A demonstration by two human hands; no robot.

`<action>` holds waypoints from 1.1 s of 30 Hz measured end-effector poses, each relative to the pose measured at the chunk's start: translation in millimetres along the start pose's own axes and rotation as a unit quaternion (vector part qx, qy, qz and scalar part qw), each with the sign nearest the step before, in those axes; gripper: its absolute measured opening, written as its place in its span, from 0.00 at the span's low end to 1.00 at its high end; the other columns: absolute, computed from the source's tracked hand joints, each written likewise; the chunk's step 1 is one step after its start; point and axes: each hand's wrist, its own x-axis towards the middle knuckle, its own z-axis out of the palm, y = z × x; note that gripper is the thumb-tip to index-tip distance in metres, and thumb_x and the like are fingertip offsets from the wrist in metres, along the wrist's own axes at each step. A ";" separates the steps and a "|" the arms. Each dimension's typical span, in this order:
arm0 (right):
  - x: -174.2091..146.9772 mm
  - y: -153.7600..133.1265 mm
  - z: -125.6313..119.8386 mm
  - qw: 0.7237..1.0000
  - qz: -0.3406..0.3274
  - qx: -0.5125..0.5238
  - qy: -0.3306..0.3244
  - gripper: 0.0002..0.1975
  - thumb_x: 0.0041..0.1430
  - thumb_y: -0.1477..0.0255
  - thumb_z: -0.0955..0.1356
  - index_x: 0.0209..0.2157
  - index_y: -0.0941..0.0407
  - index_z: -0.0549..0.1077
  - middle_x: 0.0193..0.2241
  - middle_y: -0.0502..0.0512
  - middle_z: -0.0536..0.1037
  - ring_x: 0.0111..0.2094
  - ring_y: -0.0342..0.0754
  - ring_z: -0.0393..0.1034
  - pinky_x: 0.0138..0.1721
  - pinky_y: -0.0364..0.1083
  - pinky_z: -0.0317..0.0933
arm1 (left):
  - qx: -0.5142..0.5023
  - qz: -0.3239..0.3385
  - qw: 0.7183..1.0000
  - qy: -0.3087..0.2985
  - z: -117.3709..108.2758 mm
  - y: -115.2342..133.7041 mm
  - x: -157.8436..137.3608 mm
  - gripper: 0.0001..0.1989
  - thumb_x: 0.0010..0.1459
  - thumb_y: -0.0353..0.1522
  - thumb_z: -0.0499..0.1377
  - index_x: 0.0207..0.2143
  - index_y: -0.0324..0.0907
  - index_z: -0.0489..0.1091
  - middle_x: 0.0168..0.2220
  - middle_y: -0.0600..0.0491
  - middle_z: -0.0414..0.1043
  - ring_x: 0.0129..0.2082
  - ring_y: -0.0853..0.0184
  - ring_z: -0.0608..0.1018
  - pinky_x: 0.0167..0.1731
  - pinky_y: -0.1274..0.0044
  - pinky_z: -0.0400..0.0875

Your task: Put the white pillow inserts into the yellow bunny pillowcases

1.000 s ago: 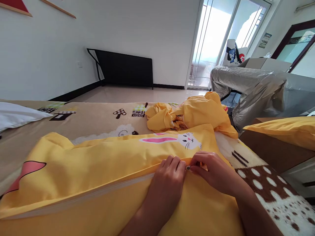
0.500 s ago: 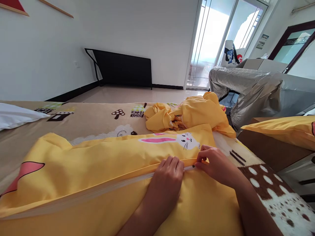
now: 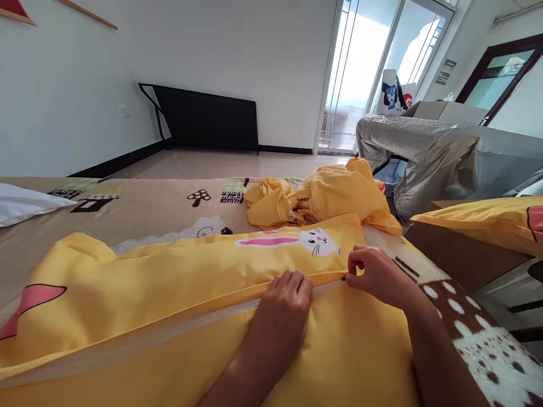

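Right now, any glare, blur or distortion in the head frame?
Head view: daylight blows out the glass door, while the wall looks grey and dim; head view: the door leans, likely wide-angle distortion; head view: rabbit print crisp, right hand without obvious motion blur, zipper slider too small for detail.

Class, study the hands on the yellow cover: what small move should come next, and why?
Probably, the right hand should ease the zipper slider slightly toward the right edge of the yellow cover while the left hand steadies the white zipper. The slider sits at the right hand's fingertips, short of that edge, and the left hand rests over the zipper.
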 end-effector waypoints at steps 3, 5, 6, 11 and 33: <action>2.2 3.1 -2.8 1.000 0.002 0.014 -0.011 0.05 0.44 0.72 0.64 0.18 0.56 0.64 0.23 0.48 0.67 0.26 0.42 0.60 0.27 0.42 0.53 | -0.012 -0.006 1.000 -0.011 -2.4 1.0 0.2 0.11 0.60 0.22 0.47 0.33 0.39 0.67 0.34 0.49 0.66 0.36 0.61 0.67 0.38 0.68 0.66; 3.2 5.3 -4.8 1.000 0.010 0.016 -0.019 0.05 0.44 0.72 0.64 0.18 0.56 0.64 0.23 0.48 0.67 0.26 0.42 0.59 0.28 0.42 0.53 | -0.021 -0.005 1.000 -0.017 -3.9 1.9 -0.1 0.11 0.60 0.22 0.46 0.33 0.38 0.67 0.34 0.49 0.66 0.36 0.61 0.67 0.38 0.67 0.67; 3.5 6.6 -5.7 1.000 0.015 0.014 -0.022 0.05 0.43 0.72 0.64 0.18 0.56 0.64 0.22 0.48 0.67 0.26 0.42 0.59 0.28 0.42 0.52 | -0.024 -0.006 1.000 -0.018 -4.5 2.3 -0.3 0.11 0.60 0.22 0.46 0.34 0.38 0.67 0.35 0.49 0.66 0.36 0.61 0.67 0.38 0.67 0.67; 2.9 10.9 -7.3 0.999 0.028 -0.009 -0.037 0.05 0.42 0.73 0.64 0.18 0.56 0.62 0.23 0.48 0.67 0.27 0.43 0.59 0.27 0.41 0.51 | -0.041 -0.012 0.999 -0.018 -6.2 3.5 -1.0 0.11 0.60 0.23 0.47 0.34 0.38 0.68 0.35 0.49 0.66 0.37 0.61 0.68 0.39 0.66 0.68; -5.0 5.5 -12.0 0.989 0.072 -0.093 -0.093 0.09 0.49 0.70 0.63 0.18 0.56 0.62 0.19 0.48 0.67 0.23 0.41 0.56 0.24 0.42 0.44 | -0.048 -0.019 0.998 -0.028 -8.8 3.3 0.6 0.11 0.60 0.23 0.46 0.33 0.39 0.67 0.34 0.49 0.66 0.36 0.61 0.68 0.38 0.65 0.68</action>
